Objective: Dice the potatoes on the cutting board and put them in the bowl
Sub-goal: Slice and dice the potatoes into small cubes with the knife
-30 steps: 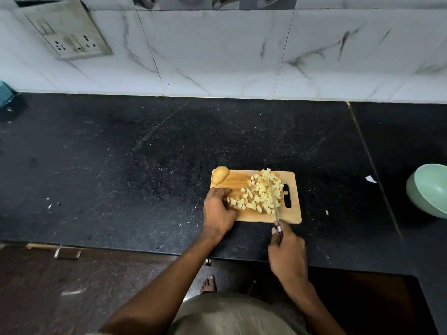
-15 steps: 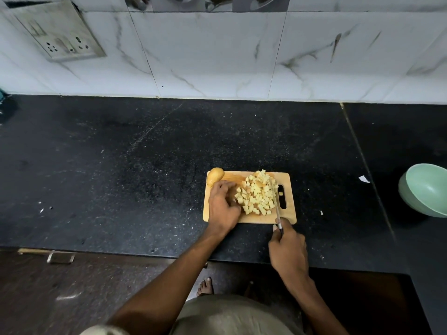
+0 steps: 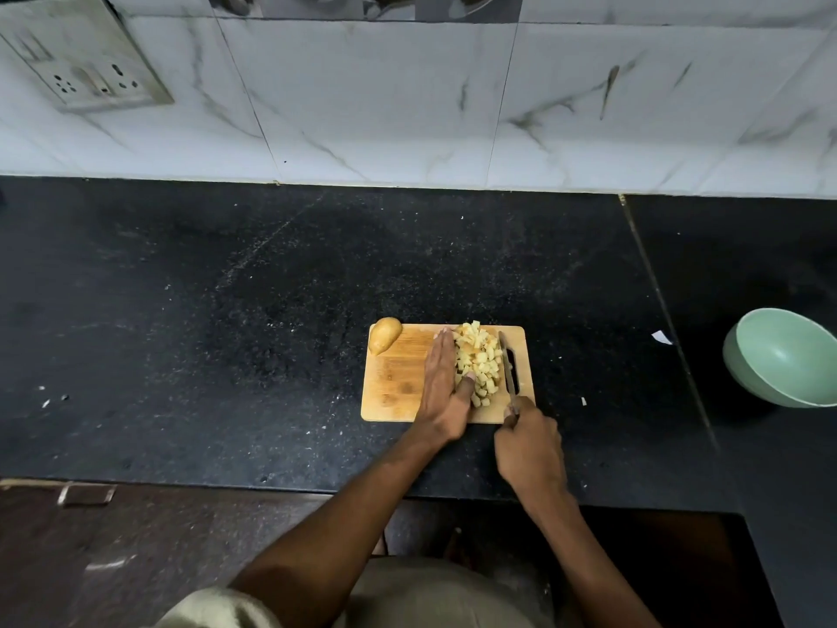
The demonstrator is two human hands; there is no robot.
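Potato cubes now squeezed between hand and knife!
Left hand has flattened, fingers straight together; right hand grips knife.

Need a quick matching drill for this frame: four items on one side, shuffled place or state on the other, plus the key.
Items:
1. bowl
2. uncut potato
3. left hand
4. right hand

Places or states:
A. far-left corner of the cutting board
B. gripping the knife
C. flat, fingers straight, against the left side of the diced potato
D. on the counter at the right edge of view, nothing seen in it

Pairs: 1-D, 2-A, 3-C, 4-B
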